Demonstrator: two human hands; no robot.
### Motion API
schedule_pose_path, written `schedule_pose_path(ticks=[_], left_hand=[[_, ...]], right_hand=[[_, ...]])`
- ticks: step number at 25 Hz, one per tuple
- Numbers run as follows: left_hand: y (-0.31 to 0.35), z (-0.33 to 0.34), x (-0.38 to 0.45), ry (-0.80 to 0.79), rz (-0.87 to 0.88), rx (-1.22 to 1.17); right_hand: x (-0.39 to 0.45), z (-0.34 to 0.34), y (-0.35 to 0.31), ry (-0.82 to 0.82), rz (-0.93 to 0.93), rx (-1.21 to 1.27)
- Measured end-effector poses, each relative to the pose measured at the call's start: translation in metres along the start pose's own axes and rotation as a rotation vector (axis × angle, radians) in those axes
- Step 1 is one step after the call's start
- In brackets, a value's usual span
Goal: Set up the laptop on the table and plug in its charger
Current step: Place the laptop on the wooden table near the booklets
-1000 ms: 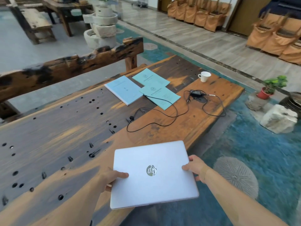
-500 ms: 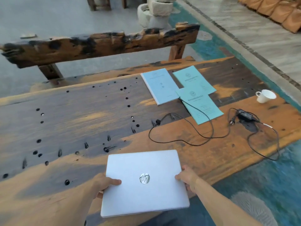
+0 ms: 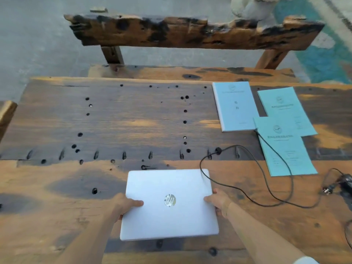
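Closed silver laptop (image 3: 168,204) held low over the near part of the wooden table (image 3: 57,197), lid up, logo facing the wearer. Left hand (image 3: 124,205) clamped on the left edge, thumb lying on the lid, other fingers hidden beneath. Right hand (image 3: 219,201) gripping the right edge the same way. Cannot tell whether the base already rests on the wood or hangs just above it.

Best to lower flat and gently, both sides together, keeping fingers clear before letting the weight settle. Worth watching the black charger cable (image 3: 247,196): one loop crosses the laptop's far right corner at about 1 o'clock, apparently lying on the lid or passing just over it. Wiser to lift or brush that loop aside than to trap it under the lid hinge when opening.

Farther out at 2 o'clock, three pale blue booklets (image 3: 235,106), the cable running over the nearest one. At 3 o'clock, near the table's right edge, the charger brick (image 3: 345,181) with its wall plug (image 3: 328,189) just beside it. Beyond the table at 12 o'clock, a rough wooden bench (image 3: 190,31).
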State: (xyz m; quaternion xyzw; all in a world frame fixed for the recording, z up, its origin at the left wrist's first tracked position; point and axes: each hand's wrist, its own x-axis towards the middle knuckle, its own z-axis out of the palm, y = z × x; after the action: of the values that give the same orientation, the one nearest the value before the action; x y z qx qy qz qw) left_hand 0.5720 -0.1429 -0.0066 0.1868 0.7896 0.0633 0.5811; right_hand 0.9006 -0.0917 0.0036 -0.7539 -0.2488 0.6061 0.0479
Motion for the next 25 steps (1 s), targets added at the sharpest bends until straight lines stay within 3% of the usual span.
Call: schedule_pose_path(ticks=[6, 16, 22, 25], left_hand=[[0.054, 0.05, 0.011, 0.054, 0.048, 0.032], [0.114, 0.125, 0.033, 0.105, 0.031, 0.091], [0.116, 0.136, 0.037, 0.169, 0.063, 0.159], [0.093, 0.133, 0.064, 0.195, 0.082, 0.171]], right_hand=[[0.039, -0.057, -0.018, -0.008, 0.017, 0.149], [0.084, -0.137, -0.034, 0.066, -0.035, 0.112], [0.1, -0.135, -0.027, 0.171, -0.028, -0.011], [0.099, -0.126, -0.029, 0.248, -0.051, -0.196]])
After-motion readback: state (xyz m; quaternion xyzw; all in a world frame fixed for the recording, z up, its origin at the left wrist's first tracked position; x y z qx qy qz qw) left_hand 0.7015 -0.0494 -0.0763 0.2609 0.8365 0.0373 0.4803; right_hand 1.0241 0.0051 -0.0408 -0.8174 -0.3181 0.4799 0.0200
